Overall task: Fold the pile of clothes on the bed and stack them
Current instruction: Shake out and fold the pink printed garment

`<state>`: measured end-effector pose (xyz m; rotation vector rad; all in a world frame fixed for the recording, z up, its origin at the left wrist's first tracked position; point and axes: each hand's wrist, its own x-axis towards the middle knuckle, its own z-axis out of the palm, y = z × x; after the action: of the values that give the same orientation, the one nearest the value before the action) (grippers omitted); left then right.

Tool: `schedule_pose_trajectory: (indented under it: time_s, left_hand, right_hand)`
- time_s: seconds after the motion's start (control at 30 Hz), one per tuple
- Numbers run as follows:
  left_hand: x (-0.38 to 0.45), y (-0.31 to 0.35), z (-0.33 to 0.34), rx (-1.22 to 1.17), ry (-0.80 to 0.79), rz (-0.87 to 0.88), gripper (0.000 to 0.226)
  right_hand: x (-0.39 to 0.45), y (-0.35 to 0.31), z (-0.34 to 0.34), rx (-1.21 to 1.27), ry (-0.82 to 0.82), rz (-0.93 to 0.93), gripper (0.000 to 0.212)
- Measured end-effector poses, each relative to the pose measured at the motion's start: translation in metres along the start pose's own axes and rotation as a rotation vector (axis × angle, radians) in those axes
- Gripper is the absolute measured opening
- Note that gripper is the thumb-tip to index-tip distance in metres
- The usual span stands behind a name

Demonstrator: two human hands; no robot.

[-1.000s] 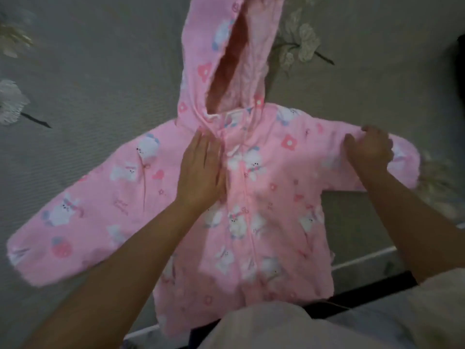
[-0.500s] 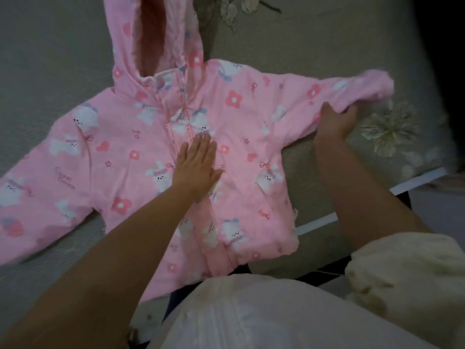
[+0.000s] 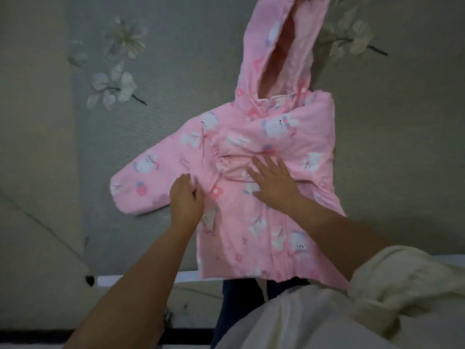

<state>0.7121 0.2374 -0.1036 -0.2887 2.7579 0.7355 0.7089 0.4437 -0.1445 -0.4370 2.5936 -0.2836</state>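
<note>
A small pink hooded jacket (image 3: 241, 238) with white animal prints lies front up on the grey bed. Its hood (image 3: 279, 46) points away from me. The jacket's right sleeve (image 3: 289, 127) is folded across the chest. The left sleeve (image 3: 148, 177) still sticks out to the left. My right hand (image 3: 273, 183) lies flat with spread fingers on the folded sleeve's cuff at the chest. My left hand (image 3: 186, 200) pinches the cloth where the left sleeve meets the body.
The grey bedspread (image 3: 163, 71) carries pale flower prints at the left and upper right. The bed's white front edge (image 3: 141, 279) runs below the jacket. A beige cover (image 3: 35, 172) lies at the left. My cream top (image 3: 327, 316) fills the lower right.
My right hand has brought the right sleeve over onto the chest and now presses it flat. My left hand has left the zip line and taken hold at the left sleeve's base.
</note>
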Motion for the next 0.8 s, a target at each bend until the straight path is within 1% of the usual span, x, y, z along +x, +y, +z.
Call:
schedule_pose_trajectory:
  time_s: [0.03,0.1,0.13,0.2,0.27,0.33,0.4,0.43,0.5,0.53,0.57,0.6,0.63,0.7,0.73,0.77,0.8]
  left_hand:
    - [-0.006,-0.009,-0.002,-0.015,-0.012,-0.024,0.024]
    - [-0.015,-0.022,-0.002,-0.079,-0.022,-0.110,0.022]
    - [-0.020,-0.028,0.000,-0.119,-0.004,-0.169,0.024]
    - [-0.025,-0.035,0.004,-0.255,0.063,-0.336,0.029]
    - [-0.020,-0.045,0.008,-0.483,0.147,-0.595,0.036]
    - [-0.007,-0.056,0.012,-0.779,0.212,-0.841,0.044]
    - [0.007,-0.066,0.014,-1.047,0.263,-0.956,0.047]
    - [0.015,-0.067,0.013,-1.174,0.312,-0.988,0.047]
    - [0.027,-0.068,0.009,-1.398,0.477,-1.040,0.043]
    - [0.033,-0.068,0.008,-1.458,0.569,-1.053,0.040]
    - [0.037,-0.067,0.004,-1.431,0.649,-1.041,0.039]
    - [0.040,-0.063,-0.001,-1.336,0.701,-0.999,0.038]
    - [0.041,-0.058,-0.005,-1.230,0.719,-0.915,0.036]
    - [0.041,-0.043,-0.014,-1.036,0.684,-0.680,0.035]
    - [0.040,-0.033,-0.017,-0.933,0.654,-0.540,0.035]
    - [0.040,-0.022,-0.020,-0.814,0.631,-0.382,0.034]
    - [0.040,-0.008,-0.023,-0.697,0.595,-0.209,0.033]
  right_hand:
    - [0.004,0.001,0.008,0.019,-0.061,0.044,0.064]
    - [0.011,0.001,0.016,0.074,0.027,0.124,0.059]
    - [0.014,-0.001,0.015,0.086,0.067,0.159,0.056]
    - [0.021,-0.004,0.009,0.052,0.090,0.209,0.055]
    - [0.027,-0.005,0.005,0.014,0.074,0.243,0.056]
    - [0.036,-0.012,0.002,-0.025,0.022,0.162,0.056]
    - [0.048,-0.021,0.002,-0.061,-0.047,0.072,0.056]
    - [0.052,-0.025,0.002,-0.067,-0.079,0.073,0.057]
    - [0.058,-0.029,0.000,-0.091,-0.146,0.108,0.061]
    - [0.061,-0.030,-0.002,-0.107,-0.173,0.119,0.062]
    - [0.063,-0.031,-0.005,-0.118,-0.194,0.127,0.063]
    - [0.063,-0.032,-0.009,-0.131,-0.212,0.126,0.063]
    - [0.063,-0.032,-0.013,-0.141,-0.226,0.111,0.062]
    - [0.061,-0.029,-0.022,-0.079,-0.240,0.049,0.061]
    - [0.057,-0.027,-0.027,0.024,-0.228,0.016,0.061]
    - [0.052,-0.024,-0.031,0.160,-0.184,-0.003,0.060]
    - [0.044,-0.019,-0.035,0.293,-0.095,0.002,0.058]
